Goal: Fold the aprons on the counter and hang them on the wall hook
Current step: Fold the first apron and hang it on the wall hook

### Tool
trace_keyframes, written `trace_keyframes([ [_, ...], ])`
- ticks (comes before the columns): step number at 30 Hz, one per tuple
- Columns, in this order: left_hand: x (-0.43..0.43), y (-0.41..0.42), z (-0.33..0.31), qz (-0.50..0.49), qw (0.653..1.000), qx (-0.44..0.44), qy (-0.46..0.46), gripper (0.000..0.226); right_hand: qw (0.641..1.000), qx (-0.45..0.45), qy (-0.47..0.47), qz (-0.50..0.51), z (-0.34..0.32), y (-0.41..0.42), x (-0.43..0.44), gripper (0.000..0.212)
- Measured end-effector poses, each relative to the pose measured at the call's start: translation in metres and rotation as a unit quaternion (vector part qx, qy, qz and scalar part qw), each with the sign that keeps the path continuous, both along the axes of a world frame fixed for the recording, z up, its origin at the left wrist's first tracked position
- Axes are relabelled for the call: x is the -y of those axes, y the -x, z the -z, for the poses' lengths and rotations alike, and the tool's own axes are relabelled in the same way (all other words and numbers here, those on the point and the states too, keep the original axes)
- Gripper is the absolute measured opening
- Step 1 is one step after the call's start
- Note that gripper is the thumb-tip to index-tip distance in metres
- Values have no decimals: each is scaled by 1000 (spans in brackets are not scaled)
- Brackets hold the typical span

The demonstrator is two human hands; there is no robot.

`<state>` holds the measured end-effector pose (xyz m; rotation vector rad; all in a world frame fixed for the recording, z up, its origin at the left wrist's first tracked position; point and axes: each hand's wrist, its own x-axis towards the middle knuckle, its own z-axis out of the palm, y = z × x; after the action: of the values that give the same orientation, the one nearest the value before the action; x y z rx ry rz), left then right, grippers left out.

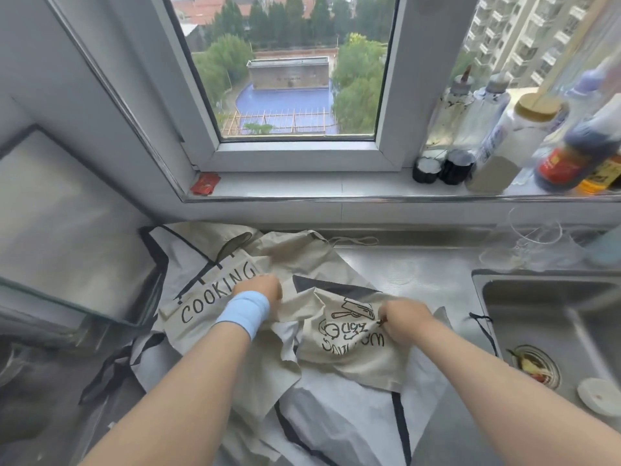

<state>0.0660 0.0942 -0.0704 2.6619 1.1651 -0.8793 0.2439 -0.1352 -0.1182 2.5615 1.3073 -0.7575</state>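
Observation:
Two beige aprons lie crumpled and overlapping on the steel counter [386, 264] below the window. One apron [208, 297] on the left shows the word COOKING. The other apron [353, 338] on the right shows a knife drawing and black lettering. My left hand [260, 287], with a light blue wristband, grips a bunch of beige cloth between the two prints. My right hand [403, 321] pinches the printed panel of the right apron at its edge. Dark straps [111, 371] trail off to the lower left. No wall hook is in view.
A steel sink [551, 331] with a drain strainer and a small white dish lies to the right. Bottles and jars [524, 136] crowd the right windowsill. A glass-topped appliance [67, 237] stands at the left. A red packet [205, 183] lies on the sill.

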Motion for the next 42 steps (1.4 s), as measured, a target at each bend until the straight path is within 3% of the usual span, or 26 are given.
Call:
trace_keyframes([
  [3, -9, -9, -22, 27, 998, -44, 23, 32, 996, 25, -53, 64, -38, -26, -18, 29],
  [5, -27, -15, -47, -41, 998, -3, 48, 29, 984, 39, -126, 121, -64, -46, -37, 25],
  [8, -41, -23, -77, -154, 964, 209, 49, 27, 943, 29, -251, 218, -87, -63, -68, 26],
  [11, -13, -29, -77, -169, 916, 362, 29, 18, 928, -73, -291, 223, -88, -60, -88, 58],
  [14, 31, -19, -41, -104, 936, 336, 26, 15, 949, -128, -246, 148, -67, -32, -78, 81],
  [17, 76, 4, -10, -29, 956, 284, 70, 17, 947, -99, -295, 79, -41, 6, -45, 47],
  [19, 101, 17, 0, 67, 967, 234, 73, 28, 959, -115, -257, 34, -29, 33, -17, 29],
  [21, 121, 26, 6, 142, 971, 174, 77, 51, 972, -140, -191, 5, -21, 60, 9, 28],
  [24, 141, 36, 19, 189, 979, 50, 56, 82, 980, -171, -101, -24, -3, 88, 37, 63],
  [27, 148, 53, 37, 181, 983, -12, 24, 71, 991, -120, -34, -54, 22, 119, 50, 108],
  [28, 148, 58, 39, 161, 986, -2, 35, 61, 993, -97, -20, -59, 29, 127, 51, 110],
  [30, 144, 66, 37, 117, 991, 19, 62, 46, 997, -39, -3, -73, 37, 140, 51, 93],
  [34, 128, 72, 13, 51, 992, 91, 72, 34, 990, 38, -88, -106, 38, 135, 48, 52],
  [36, 121, 79, -3, 24, 984, 149, 91, 26, 985, 30, -132, -112, 28, 131, 49, 51],
  [39, 116, 92, -32, -49, 961, 243, 123, 12, 981, 14, -155, -120, -13, 124, 56, 67],
  [42, 108, 108, -58, -156, 928, 329, 74, 11, 979, 42, -125, -157, -45, 114, 73, 60],
])
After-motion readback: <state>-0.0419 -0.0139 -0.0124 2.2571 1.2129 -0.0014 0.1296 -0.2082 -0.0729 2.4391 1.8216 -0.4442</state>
